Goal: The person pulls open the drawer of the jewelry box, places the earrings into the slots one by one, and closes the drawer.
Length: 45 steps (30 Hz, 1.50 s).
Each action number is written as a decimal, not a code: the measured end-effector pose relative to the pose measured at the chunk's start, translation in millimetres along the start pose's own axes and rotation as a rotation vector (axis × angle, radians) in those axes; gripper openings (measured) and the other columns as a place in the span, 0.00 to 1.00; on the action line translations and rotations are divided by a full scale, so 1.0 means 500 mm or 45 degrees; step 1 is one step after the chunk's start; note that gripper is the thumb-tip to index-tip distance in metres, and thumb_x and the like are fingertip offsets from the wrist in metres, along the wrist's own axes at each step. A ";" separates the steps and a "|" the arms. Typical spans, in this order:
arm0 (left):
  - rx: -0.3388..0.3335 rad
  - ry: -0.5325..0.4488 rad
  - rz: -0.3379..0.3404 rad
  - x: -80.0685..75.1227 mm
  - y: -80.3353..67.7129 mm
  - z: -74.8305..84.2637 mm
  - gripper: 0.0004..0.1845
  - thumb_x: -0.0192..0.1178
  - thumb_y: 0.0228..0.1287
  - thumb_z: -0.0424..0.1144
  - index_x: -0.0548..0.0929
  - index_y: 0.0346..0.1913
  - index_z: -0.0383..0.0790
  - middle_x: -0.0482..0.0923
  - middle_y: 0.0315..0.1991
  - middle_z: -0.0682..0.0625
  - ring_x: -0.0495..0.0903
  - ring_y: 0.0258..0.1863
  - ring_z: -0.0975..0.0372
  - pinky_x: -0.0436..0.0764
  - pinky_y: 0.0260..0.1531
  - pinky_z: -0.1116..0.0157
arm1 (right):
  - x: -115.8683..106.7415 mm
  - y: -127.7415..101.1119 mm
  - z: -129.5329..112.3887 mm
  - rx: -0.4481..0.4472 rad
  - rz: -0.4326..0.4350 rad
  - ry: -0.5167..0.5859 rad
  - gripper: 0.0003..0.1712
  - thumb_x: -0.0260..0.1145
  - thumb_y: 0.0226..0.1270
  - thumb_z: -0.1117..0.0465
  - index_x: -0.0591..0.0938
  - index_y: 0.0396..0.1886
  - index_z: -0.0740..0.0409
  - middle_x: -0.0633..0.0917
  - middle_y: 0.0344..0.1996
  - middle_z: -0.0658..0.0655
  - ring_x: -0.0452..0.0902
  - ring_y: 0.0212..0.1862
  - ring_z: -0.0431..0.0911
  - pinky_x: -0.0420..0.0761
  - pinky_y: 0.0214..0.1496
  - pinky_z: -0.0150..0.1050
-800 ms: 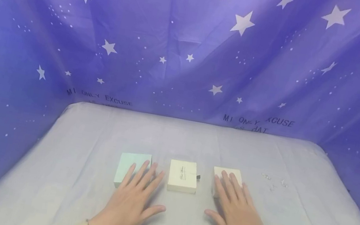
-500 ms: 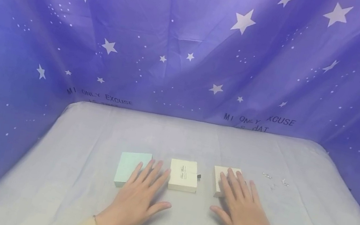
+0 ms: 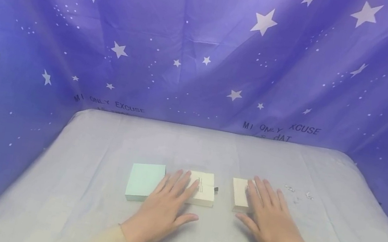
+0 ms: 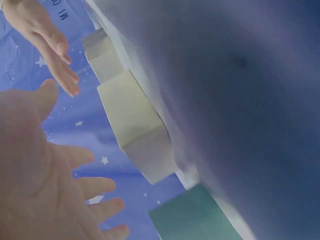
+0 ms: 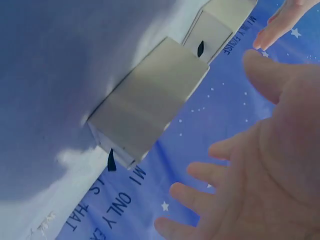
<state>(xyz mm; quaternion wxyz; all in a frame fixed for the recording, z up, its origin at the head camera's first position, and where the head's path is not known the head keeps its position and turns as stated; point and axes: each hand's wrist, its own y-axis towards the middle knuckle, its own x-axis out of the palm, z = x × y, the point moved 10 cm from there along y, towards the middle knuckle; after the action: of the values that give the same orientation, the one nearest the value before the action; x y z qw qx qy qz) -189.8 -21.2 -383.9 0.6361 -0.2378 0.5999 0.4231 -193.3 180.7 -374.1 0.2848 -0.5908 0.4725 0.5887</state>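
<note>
My left hand (image 3: 165,206) hovers palm down with spread fingers, between a mint green box (image 3: 144,181) and a cream box (image 3: 205,192) with dark lettering and a small black tab on its right side. The left wrist view shows this palm holding nothing, apart from the middle cream box (image 4: 132,120) and the green box (image 4: 195,217). My right hand (image 3: 274,226), also spread and palm down, covers part of another cream box (image 3: 241,196) in the head view. In the right wrist view a gap separates the palm (image 5: 270,175) from that box (image 5: 150,95), which bears a black tab.
Several small shiny clear or silvery pieces (image 3: 297,195) lie right of the boxes; their kind is too small to tell. A pale grey cloth (image 3: 189,146) covers the table. Behind it hangs a purple curtain (image 3: 207,45) with white stars and printed words.
Both hands have drifted to the right and slightly away from me. The left has passed from over the green box to the middle box's left part. The boxes stay in place.
</note>
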 end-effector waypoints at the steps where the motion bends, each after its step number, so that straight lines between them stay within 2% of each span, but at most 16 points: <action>1: 0.006 0.000 -0.011 0.003 0.005 0.004 0.40 0.46 0.71 0.65 0.57 0.78 0.46 0.52 0.78 0.43 0.47 0.78 0.49 0.47 0.76 0.47 | -0.002 0.001 0.004 0.003 0.001 0.002 0.48 0.58 0.72 0.41 0.52 0.78 0.62 0.54 0.77 0.67 0.48 0.76 0.66 0.33 0.79 0.55; 7: 0.054 0.029 -0.043 0.013 0.035 0.033 0.39 0.46 0.71 0.64 0.57 0.78 0.47 0.52 0.78 0.43 0.50 0.78 0.49 0.48 0.76 0.49 | -0.012 0.002 0.025 0.008 0.004 -0.032 0.51 0.61 0.70 0.42 0.51 0.78 0.66 0.55 0.76 0.69 0.50 0.75 0.67 0.43 0.77 0.61; 14: 0.137 0.077 0.013 0.012 0.064 0.063 0.37 0.47 0.71 0.63 0.60 0.77 0.47 0.56 0.77 0.42 0.55 0.76 0.49 0.53 0.75 0.49 | -0.017 0.002 0.039 0.011 0.019 -0.036 0.51 0.63 0.68 0.42 0.54 0.76 0.68 0.57 0.75 0.71 0.52 0.74 0.68 0.50 0.74 0.65; 24: 0.242 0.198 -0.023 0.023 0.103 0.101 0.39 0.55 0.70 0.59 0.59 0.77 0.46 0.58 0.76 0.43 0.59 0.75 0.52 0.57 0.74 0.54 | -0.024 0.011 0.048 -0.034 0.071 -0.071 0.51 0.65 0.65 0.42 0.57 0.74 0.72 0.62 0.71 0.74 0.58 0.70 0.70 0.58 0.69 0.68; 28: 0.273 0.190 0.012 0.021 0.120 0.114 0.39 0.58 0.68 0.57 0.60 0.76 0.45 0.61 0.75 0.42 0.63 0.73 0.51 0.60 0.73 0.54 | -0.027 0.015 0.053 -0.056 0.087 -0.051 0.50 0.68 0.63 0.45 0.60 0.71 0.73 0.66 0.68 0.75 0.62 0.68 0.70 0.62 0.67 0.67; 33: 0.299 0.207 0.039 0.022 0.140 0.134 0.39 0.61 0.66 0.57 0.63 0.75 0.45 0.64 0.72 0.42 0.65 0.71 0.52 0.62 0.72 0.56 | -0.026 0.020 0.058 -0.068 0.087 0.015 0.47 0.71 0.61 0.50 0.63 0.69 0.75 0.71 0.63 0.76 0.67 0.64 0.70 0.68 0.63 0.67; 38: 0.313 0.216 0.045 0.025 0.158 0.152 0.39 0.61 0.65 0.58 0.64 0.74 0.45 0.65 0.72 0.42 0.66 0.71 0.53 0.63 0.72 0.57 | -0.019 0.025 0.069 -0.035 0.038 0.072 0.46 0.72 0.61 0.51 0.64 0.68 0.75 0.71 0.63 0.76 0.68 0.63 0.70 0.70 0.63 0.66; 45: 0.299 0.191 -0.046 0.048 0.186 0.167 0.39 0.59 0.66 0.59 0.63 0.75 0.45 0.64 0.72 0.42 0.64 0.72 0.54 0.59 0.73 0.59 | -0.011 0.024 0.082 0.001 -0.006 0.129 0.40 0.72 0.61 0.53 0.70 0.64 0.74 0.74 0.59 0.75 0.72 0.60 0.70 0.73 0.60 0.65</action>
<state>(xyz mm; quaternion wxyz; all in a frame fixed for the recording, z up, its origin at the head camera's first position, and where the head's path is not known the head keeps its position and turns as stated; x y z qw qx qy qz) -221.6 101.8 -374.2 0.6204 -0.2035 0.6867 0.3196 -220.7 213.8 -372.3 0.2621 -0.6207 0.4852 0.5573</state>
